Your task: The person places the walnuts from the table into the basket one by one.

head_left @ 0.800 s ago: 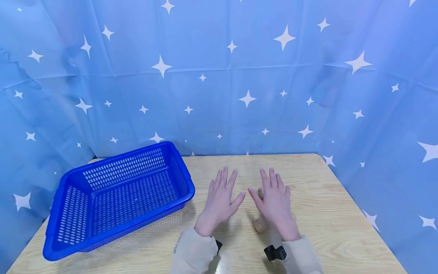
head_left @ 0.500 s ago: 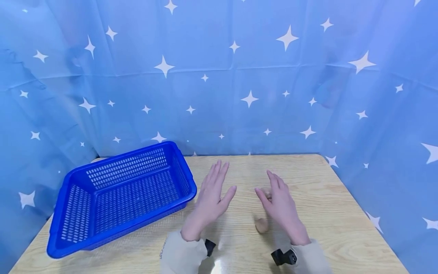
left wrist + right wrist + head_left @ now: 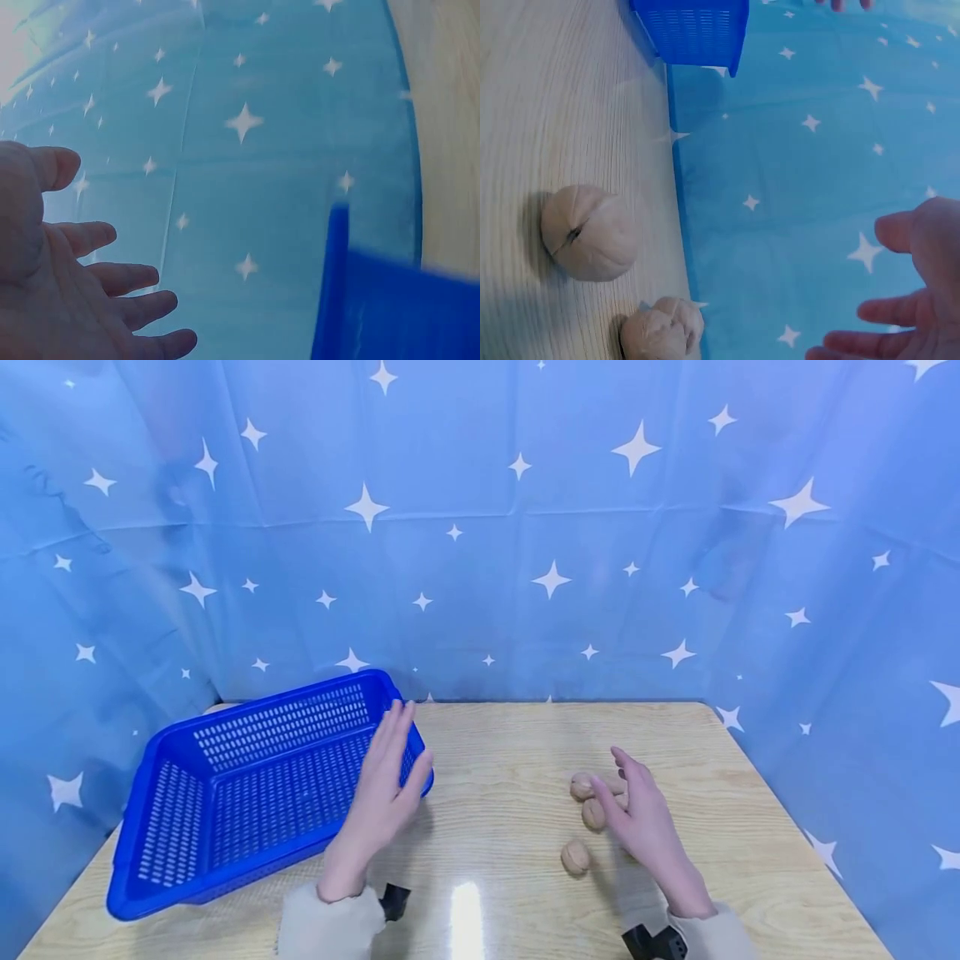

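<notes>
In the head view, the left hand [image 3: 378, 793] overlaps the near right corner of a blue, perforated basket [image 3: 270, 797], a rectangular tub with a thick smooth rim and gridded floor. Its fingers are extended, released from any grasp. The right hand [image 3: 652, 822] has loosely bent, unloaded fingers beside a cluster of walnuts [image 3: 594, 814], round, tan and partly hidden by the thumb. A single walnut [image 3: 575, 857] sits nearer the person on the pale wood-grained table [image 3: 510, 793]. Behind hangs a creased blue curtain [image 3: 465, 552] printed with white four-pointed stars.

In the left wrist view, the left palm shows with fingers spread and unloaded, well apart from the blurred, glossy blue basket.

In the right wrist view, shallow grooves and a dark, split seam mark one walnut's rounded shell; the right fingers curve loosely, apart from it.
</notes>
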The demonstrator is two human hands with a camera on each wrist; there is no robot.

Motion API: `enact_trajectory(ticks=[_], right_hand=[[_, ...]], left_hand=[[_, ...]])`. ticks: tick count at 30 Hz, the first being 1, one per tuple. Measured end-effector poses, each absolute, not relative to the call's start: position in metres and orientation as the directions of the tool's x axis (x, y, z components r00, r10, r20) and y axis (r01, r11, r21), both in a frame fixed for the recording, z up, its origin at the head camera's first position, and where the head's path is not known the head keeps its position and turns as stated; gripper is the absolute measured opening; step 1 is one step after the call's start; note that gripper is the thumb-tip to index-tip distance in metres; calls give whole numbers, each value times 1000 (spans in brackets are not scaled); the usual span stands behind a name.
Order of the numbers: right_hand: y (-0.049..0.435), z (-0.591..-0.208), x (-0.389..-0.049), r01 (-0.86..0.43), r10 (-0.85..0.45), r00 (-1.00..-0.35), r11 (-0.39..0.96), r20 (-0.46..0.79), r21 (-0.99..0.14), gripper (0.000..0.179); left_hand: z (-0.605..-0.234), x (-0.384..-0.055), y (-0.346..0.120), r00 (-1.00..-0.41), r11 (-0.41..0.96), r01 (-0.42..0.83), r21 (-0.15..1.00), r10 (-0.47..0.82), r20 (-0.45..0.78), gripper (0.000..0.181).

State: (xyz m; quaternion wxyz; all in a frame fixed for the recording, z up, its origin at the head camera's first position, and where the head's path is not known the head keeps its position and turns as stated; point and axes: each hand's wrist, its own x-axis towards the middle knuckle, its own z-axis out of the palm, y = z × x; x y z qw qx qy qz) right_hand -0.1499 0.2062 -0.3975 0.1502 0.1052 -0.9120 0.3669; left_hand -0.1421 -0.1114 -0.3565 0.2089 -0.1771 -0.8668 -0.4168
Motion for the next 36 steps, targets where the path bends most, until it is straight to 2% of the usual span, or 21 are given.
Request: enact_trajectory(ticks=[5, 18, 26, 36], right_hand=[[213, -399, -145, -273, -52, -938, 723, 344, -635, 57], [237, -411, -138, -284, -19, -920, 721, 392, -632, 53], [245, -419, -137, -311, -7, -892, 734, 451, -603, 50], [255, -426, -137, -258, 8, -923, 728, 385, -635, 52]], left_hand=[[-354, -136, -140, -873, 628, 412, 660, 66, 483, 58], [-355, -115, -212, -868, 665, 313, 678, -89, 489, 60], [-359, -102, -260, -886, 705, 144, 694, -221, 408, 61], [-364, -81, -323, -934, 726, -23, 688, -261, 245, 62]])
